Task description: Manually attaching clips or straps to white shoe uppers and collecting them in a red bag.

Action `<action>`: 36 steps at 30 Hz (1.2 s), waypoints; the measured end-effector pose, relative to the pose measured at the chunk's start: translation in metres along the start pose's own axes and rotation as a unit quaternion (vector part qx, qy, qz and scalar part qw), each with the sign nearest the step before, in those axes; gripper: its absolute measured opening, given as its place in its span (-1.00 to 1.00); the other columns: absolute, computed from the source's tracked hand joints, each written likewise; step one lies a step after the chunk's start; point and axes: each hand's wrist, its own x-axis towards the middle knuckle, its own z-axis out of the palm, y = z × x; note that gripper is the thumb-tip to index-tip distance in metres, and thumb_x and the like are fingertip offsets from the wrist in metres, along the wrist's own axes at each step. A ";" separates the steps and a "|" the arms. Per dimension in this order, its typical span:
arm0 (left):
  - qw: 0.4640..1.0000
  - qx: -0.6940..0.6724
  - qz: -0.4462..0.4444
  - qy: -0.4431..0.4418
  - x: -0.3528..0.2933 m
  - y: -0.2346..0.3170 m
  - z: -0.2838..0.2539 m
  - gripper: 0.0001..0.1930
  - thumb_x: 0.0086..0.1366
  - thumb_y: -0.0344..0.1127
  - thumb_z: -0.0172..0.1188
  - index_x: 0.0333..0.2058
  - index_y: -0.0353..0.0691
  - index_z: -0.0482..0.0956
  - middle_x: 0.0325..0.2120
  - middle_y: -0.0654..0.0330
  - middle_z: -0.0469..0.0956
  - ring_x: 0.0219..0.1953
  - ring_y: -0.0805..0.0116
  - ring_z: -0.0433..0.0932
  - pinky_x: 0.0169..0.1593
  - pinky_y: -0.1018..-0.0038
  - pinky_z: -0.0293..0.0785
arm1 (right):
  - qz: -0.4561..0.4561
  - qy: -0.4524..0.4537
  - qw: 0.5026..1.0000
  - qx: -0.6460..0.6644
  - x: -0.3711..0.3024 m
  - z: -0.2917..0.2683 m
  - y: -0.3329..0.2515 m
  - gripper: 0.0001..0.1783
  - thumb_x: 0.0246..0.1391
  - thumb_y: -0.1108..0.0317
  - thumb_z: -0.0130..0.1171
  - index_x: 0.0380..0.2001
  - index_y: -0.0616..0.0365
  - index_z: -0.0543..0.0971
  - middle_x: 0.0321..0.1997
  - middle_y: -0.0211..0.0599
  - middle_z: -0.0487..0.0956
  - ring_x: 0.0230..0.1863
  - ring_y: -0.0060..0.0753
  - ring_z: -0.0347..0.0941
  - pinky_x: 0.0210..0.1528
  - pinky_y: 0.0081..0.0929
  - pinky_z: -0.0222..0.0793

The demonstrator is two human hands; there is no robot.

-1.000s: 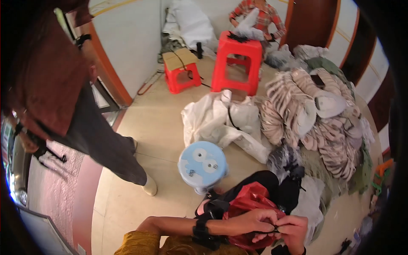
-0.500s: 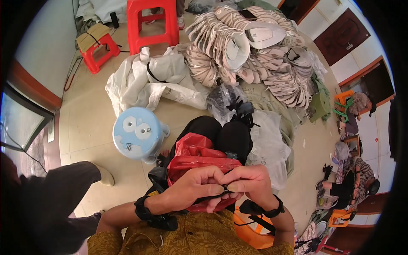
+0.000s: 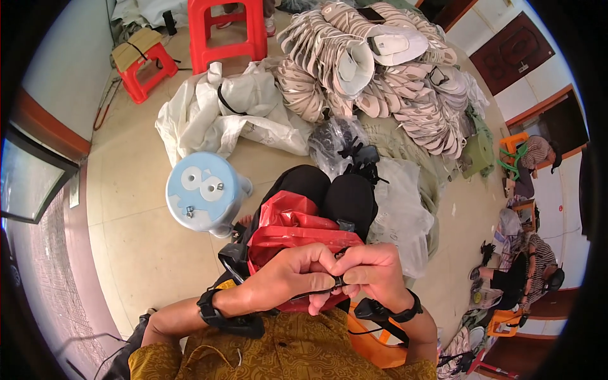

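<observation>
My left hand (image 3: pixel 296 273) and my right hand (image 3: pixel 375 271) meet in front of my body, thumbs and fingertips pinching a small black piece (image 3: pixel 339 280). It looks like a short strap end or small fastener; my fingers cover most of it, so its exact kind is hidden. Below my hands, a red plastic sheet or bag (image 3: pixel 288 235) lies across my lap over black trousers. Black bands (image 3: pixel 212 308) with dark devices sit on both wrists.
A blue round stool (image 3: pixel 201 193) with small metal pieces on top stands at left. Ahead are white sacking (image 3: pixel 247 126), clear bags (image 3: pixel 399 209) and a heap of stacked pale shoe parts (image 3: pixel 354 60). Red stools (image 3: pixel 228 35) stand farther off. Other people (image 3: pixel 538 266) sit at right.
The person in dark trousers at left has moved back, mostly out of view. My hands remain pinched on the black piece, which shows slightly more between my thumbs.
</observation>
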 end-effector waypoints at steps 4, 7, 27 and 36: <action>1.000 -0.014 0.010 -0.019 -0.003 -0.001 -0.001 -0.92 0.19 -0.47 0.00 -0.37 -0.32 0.30 -0.48 0.15 0.42 -0.57 0.45 0.45 -0.43 0.58 0.39 | 0.069 -0.038 0.997 -0.019 0.000 -0.004 -0.012 -0.81 -0.07 0.53 0.09 -0.32 0.32 0.52 -0.53 -0.30 0.51 -0.56 -0.63 0.39 -0.53 -0.74 0.31; 1.000 0.014 0.017 -0.010 -0.006 0.000 0.003 -0.89 0.23 -0.39 -0.02 -0.35 -0.31 0.31 -0.61 0.22 0.40 -0.60 0.52 0.39 -0.51 0.61 0.37 | 0.093 -0.081 0.991 -0.040 0.002 -0.007 -0.015 -0.79 -0.10 0.54 0.11 -0.30 0.31 0.51 -0.53 -0.32 0.51 -0.56 -0.62 0.39 -0.50 -0.72 0.32; 0.995 -0.092 -0.008 -0.027 -0.013 -0.003 0.008 -0.93 0.22 -0.47 -0.06 -0.34 -0.34 0.31 -0.53 0.20 0.38 -0.55 0.50 0.41 -0.48 0.55 0.42 | -0.211 -0.100 0.941 -0.245 0.006 0.002 -0.006 -0.78 -0.32 0.39 0.32 -0.50 0.16 0.54 -0.62 -0.38 0.47 -0.65 -0.47 0.36 -0.59 -0.64 0.20; 0.992 -0.124 0.001 -0.032 -0.012 -0.004 0.009 -0.93 0.21 -0.48 -0.05 -0.33 -0.35 0.32 -0.49 0.19 0.39 -0.54 0.49 0.42 -0.47 0.55 0.43 | -0.314 -0.091 0.891 -0.315 0.008 0.005 -0.007 -0.71 -0.38 0.34 0.36 -0.56 0.24 0.50 -0.67 -0.33 0.46 -0.73 -0.44 0.31 -0.71 -0.59 0.14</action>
